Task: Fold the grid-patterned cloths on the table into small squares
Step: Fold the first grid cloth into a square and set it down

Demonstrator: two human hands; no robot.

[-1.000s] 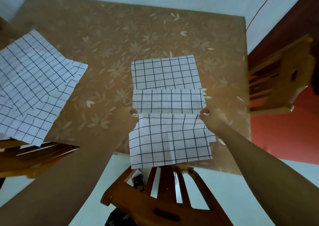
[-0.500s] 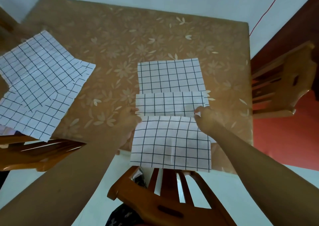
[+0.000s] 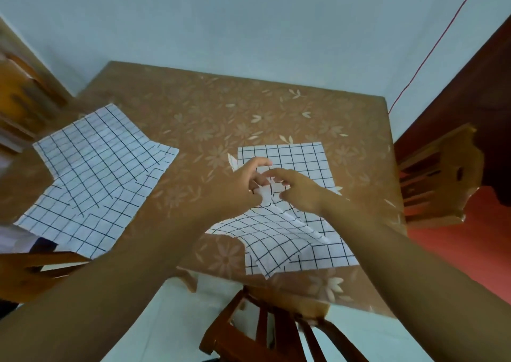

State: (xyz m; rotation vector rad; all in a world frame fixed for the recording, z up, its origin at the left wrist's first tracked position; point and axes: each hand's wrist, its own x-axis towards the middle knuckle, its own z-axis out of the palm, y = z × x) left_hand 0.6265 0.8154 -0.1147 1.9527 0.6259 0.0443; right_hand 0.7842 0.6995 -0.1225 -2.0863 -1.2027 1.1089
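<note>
Pose: left hand [image 3: 240,184] and right hand [image 3: 301,192] held almost touching above centre-right of table [image 3: 210,107], reached in from near edge. Both curled, pinched on raised middle fold of grid-patterned cloth [image 3: 293,157]. Far half of cloth laid flat on table; near half lifted, rumpled, close to near edge. Well apart at left: spread grid cloths [image 3: 102,173], overlapped. Below near edge: wooden chair [image 3: 265,334]; second chair [image 3: 437,173] at right.

1 view | head-worn | faces forward-down | near, above table [image 3: 210,107]
</note>
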